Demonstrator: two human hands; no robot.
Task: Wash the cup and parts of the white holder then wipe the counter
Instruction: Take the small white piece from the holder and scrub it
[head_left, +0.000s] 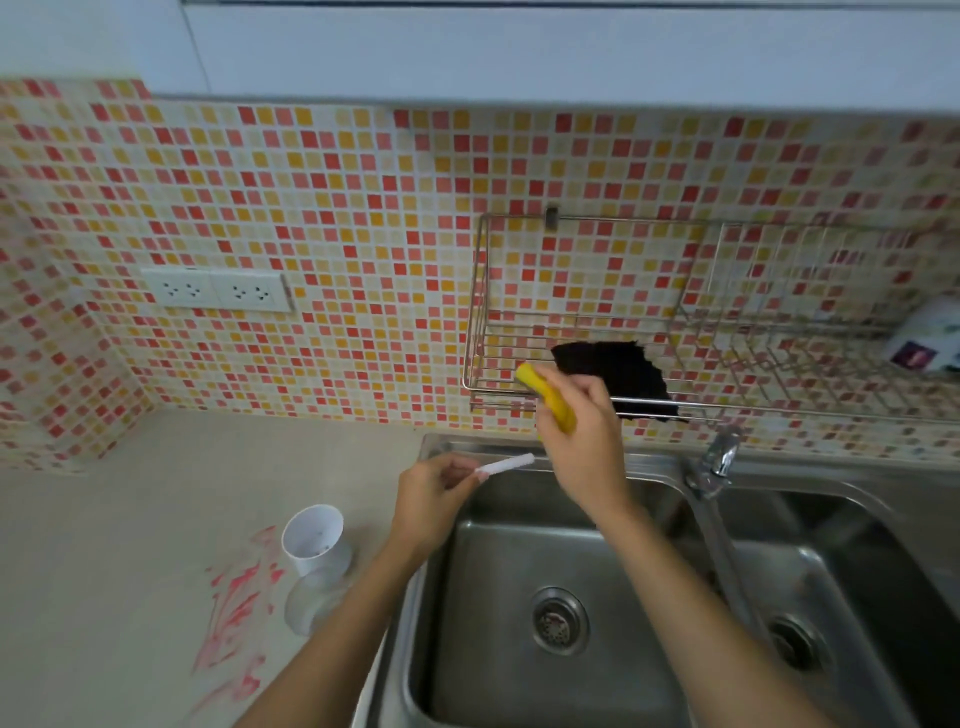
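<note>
My left hand (434, 496) pinches a thin white stick-shaped part (506, 464) over the left rim of the sink (519, 691). Raised at the wire rack (727, 358), my right hand (584, 436) grips a yellow sponge (545, 397), next to a black cloth (618, 371) draped over the rack. A white cup-shaped holder part (314, 538) stands on the beige counter (130, 519), with a clear rounded cup (317, 600) just in front of it. Red smears (236, 608) stain the counter beside them.
A double steel sink fills the lower right, with the faucet (719, 457) between its basins and a drain (558, 621) in the left one. An upturned white printed cup (930, 338) sits in the rack at the far right. Wall sockets (218, 291) are on the mosaic tiles.
</note>
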